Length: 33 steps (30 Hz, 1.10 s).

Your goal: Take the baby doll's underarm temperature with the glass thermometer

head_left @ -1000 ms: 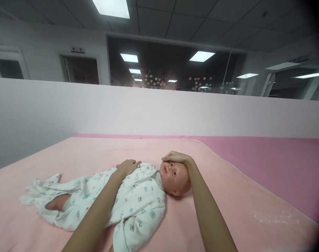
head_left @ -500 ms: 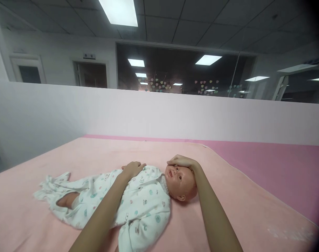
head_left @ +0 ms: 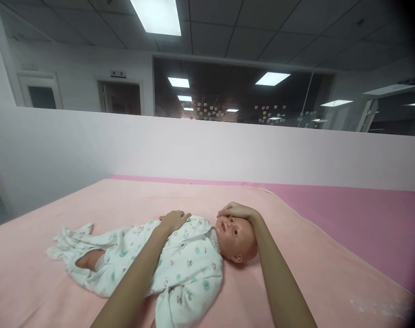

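Observation:
A baby doll (head_left: pixel 236 234) lies on its back on the peach sheet, its head to the right and its face tipped toward the camera. It wears a white sleepsuit (head_left: pixel 188 262) with a small coloured print. Laid across the doll's belly is my left hand (head_left: pixel 174 220), its fingers reaching over the far side. My right hand (head_left: pixel 237 210) rests along the far side of the doll's head, palm down, with extended fingers near the cheek. A bare leg (head_left: pixel 90 259) shows through an opening in the sleepsuit. My forearms cover part of the doll's middle and the crown of its head.
The peach sheet (head_left: pixel 152 196) covers a padded surface with a pink edge (head_left: pixel 371 218) on the right. A low white wall (head_left: pixel 207 148) runs along the back and left. Beyond it are a door (head_left: pixel 121 98) and a dark window (head_left: pixel 234 95) with heart stickers.
The whole view has shifted very slightly to the right. Both hands stay in the same places on the doll.

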Each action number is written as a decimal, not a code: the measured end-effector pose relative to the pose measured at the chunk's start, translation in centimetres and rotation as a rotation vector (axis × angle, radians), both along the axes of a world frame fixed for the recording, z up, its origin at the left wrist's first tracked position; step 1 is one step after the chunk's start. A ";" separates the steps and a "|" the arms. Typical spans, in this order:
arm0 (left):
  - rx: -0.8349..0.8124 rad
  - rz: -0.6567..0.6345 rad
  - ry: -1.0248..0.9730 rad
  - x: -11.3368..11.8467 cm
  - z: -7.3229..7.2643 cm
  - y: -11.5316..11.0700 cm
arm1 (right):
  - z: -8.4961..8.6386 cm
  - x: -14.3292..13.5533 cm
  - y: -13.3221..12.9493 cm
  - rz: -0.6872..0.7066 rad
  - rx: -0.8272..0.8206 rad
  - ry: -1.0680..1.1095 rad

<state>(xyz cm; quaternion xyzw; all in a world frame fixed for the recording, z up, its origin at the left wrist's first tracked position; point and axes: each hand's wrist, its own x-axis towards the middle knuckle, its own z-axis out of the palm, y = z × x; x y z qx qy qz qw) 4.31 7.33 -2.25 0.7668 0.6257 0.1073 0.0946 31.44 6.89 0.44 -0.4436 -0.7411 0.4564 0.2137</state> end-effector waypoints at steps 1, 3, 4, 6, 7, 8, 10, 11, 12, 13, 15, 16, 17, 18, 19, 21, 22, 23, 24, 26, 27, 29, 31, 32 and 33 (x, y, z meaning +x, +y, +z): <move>-0.001 0.000 0.000 0.0 0.0 0.0 | 0.0 0.0 0.0 0.000 0.003 -0.001; 0.001 -0.002 -0.002 0.0 0.0 0.0 | 0.0 0.0 0.1 0.000 0.007 -0.002; 0.002 -0.004 -0.004 0.0 0.0 0.0 | 0.0 0.0 0.1 0.000 0.009 -0.002; 0.004 -0.006 -0.008 0.0 -0.1 0.1 | 0.1 0.0 0.2 -0.004 0.014 0.001; 0.005 -0.006 -0.010 0.0 -0.1 0.1 | 0.1 0.0 0.2 -0.007 0.018 0.003; 0.004 -0.005 -0.012 0.0 -0.1 0.1 | 0.1 0.0 0.2 -0.010 0.022 0.004; 0.004 -0.002 -0.014 -0.1 -0.2 0.1 | 0.1 0.0 0.2 -0.013 0.027 0.001; 0.004 -0.002 -0.015 -0.1 -0.2 0.1 | 0.1 0.0 0.2 -0.012 0.026 -0.004; 0.005 -0.002 -0.016 -0.1 -0.2 0.1 | 0.0 0.1 0.2 -0.008 0.022 -0.009; 0.005 -0.003 -0.017 -0.1 -0.2 0.1 | 0.0 0.1 0.2 -0.003 0.018 -0.014; 0.004 -0.001 -0.017 0.0 -0.1 0.1 | -0.1 0.1 0.3 0.006 0.014 -0.020; 0.004 0.001 -0.016 0.0 -0.1 0.1 | -0.2 0.1 0.3 0.008 0.015 -0.019; 0.003 0.001 -0.015 0.0 -0.1 0.1 | -0.2 0.1 0.4 0.007 0.018 -0.018; 0.002 0.001 -0.014 0.0 -0.1 0.1 | -0.2 0.1 0.4 0.005 0.023 -0.016; 0.003 0.000 -0.013 0.0 -0.1 0.1 | -0.1 0.1 0.5 0.002 0.028 -0.015; 0.005 -0.003 -0.013 0.0 -0.1 0.1 | 0.0 0.1 0.5 -0.004 0.034 -0.013; 0.007 -0.004 -0.014 0.0 -0.2 0.2 | 0.1 0.1 0.4 -0.003 0.036 -0.011; 0.009 -0.004 -0.014 0.0 -0.2 0.2 | 0.1 0.0 0.3 0.001 0.037 -0.006; 0.011 -0.005 -0.015 -0.1 -0.3 0.3 | 0.2 0.0 0.2 0.010 0.038 0.001; 0.014 -0.008 -0.018 -0.1 -0.3 0.3 | 0.4 0.0 -0.1 0.047 0.032 0.020; 0.015 -0.010 -0.020 -0.2 -0.4 0.4 | 0.4 0.0 -0.2 0.067 0.023 0.026; 0.015 -0.015 -0.024 -0.2 -0.4 0.4 | 0.5 -0.1 -0.5 0.095 0.000 0.027; 0.015 -0.018 -0.026 -0.2 -0.5 0.4 | 0.6 -0.2 -0.6 0.096 -0.008 0.020; 0.013 -0.018 -0.026 -0.2 -0.5 0.4 | 0.6 -0.2 -0.6 0.085 -0.002 0.015; 0.012 -0.018 -0.026 -0.2 -0.5 0.4 | 0.6 -0.2 -0.6 0.073 0.005 0.012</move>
